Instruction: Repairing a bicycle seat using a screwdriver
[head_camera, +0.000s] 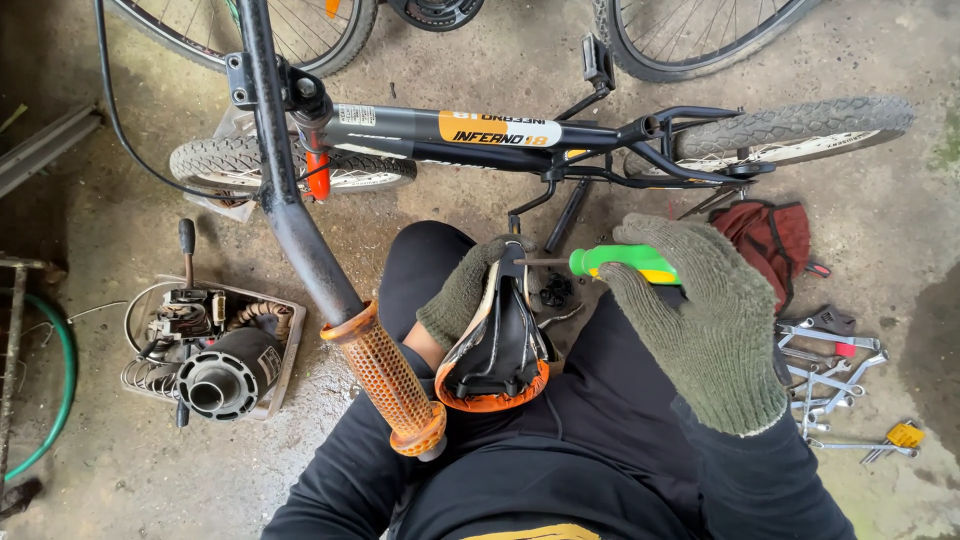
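The light, stiff bicycle saddle (497, 345) (slippery-looking shell) is being gripped at its nose by left-hand fingers (470, 290), best held there, while the screwdriver (620, 263) is being clasped in the right hand (700, 320).

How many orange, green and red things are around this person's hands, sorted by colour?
Orange: 2, the handlebar grip and the trim of the saddle that the left hand steadies.
Green: 2, the screwdriver in the right hand and the hose.
Red: 1, the cloth.
Total: 5
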